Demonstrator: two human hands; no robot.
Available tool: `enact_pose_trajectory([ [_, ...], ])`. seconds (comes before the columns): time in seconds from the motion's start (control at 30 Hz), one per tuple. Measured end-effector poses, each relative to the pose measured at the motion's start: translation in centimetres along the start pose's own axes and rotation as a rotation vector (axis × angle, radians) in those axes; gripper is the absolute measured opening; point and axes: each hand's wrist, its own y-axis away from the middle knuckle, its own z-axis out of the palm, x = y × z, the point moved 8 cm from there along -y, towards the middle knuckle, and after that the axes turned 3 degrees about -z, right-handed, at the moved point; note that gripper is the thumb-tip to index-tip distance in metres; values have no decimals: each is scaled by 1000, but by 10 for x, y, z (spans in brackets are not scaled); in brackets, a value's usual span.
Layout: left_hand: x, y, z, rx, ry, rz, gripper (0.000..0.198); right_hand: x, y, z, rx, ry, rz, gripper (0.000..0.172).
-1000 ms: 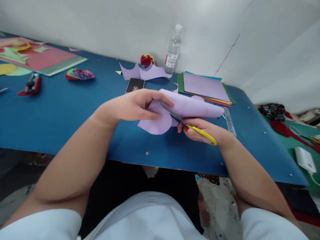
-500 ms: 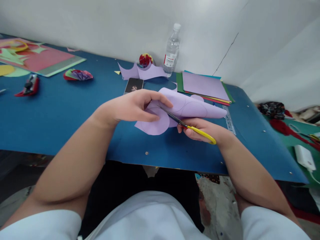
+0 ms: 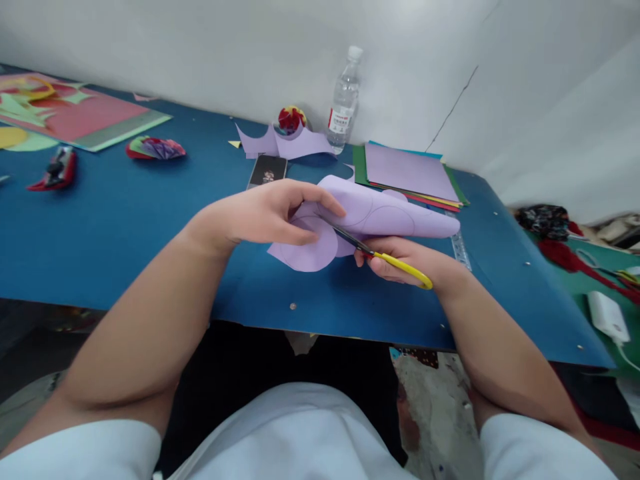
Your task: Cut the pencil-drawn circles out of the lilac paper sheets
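Note:
My left hand (image 3: 267,215) is closed on a curled sheet of lilac paper (image 3: 385,215) with circles drawn on it, held just above the blue table (image 3: 125,220). My right hand (image 3: 405,261) grips yellow-handled scissors (image 3: 387,259) whose blades reach into the paper beside my left thumb. A part-cut round flap of the paper (image 3: 305,252) hangs below my left fingers.
A stack of coloured paper sheets (image 3: 407,175), a clear ruler (image 3: 457,243), a water bottle (image 3: 344,100), a phone (image 3: 269,171), lilac offcuts (image 3: 285,144) and a paper ball (image 3: 291,119) lie behind. Folded paper pieces (image 3: 155,147) and coloured sheets (image 3: 85,117) sit far left. A white charger (image 3: 606,317) lies right.
The scissors' blades have closed further into the paper and the round flap has turned slightly left. Both hands stay in nearly the same place.

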Motion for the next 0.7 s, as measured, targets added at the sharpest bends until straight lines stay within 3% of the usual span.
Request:
enact_pose_trajectory([
  [0.23, 3, 0, -1, 27, 7, 14, 52, -5, 0, -1, 31, 37, -25, 67],
  [0.43, 1, -1, -3, 79, -15, 2, 53, 5, -4, 2, 29, -69, 22, 69],
  [0.7, -3, -2, -2, 32, 3, -12, 57, 9, -2, 1, 32, -88, 59, 66],
])
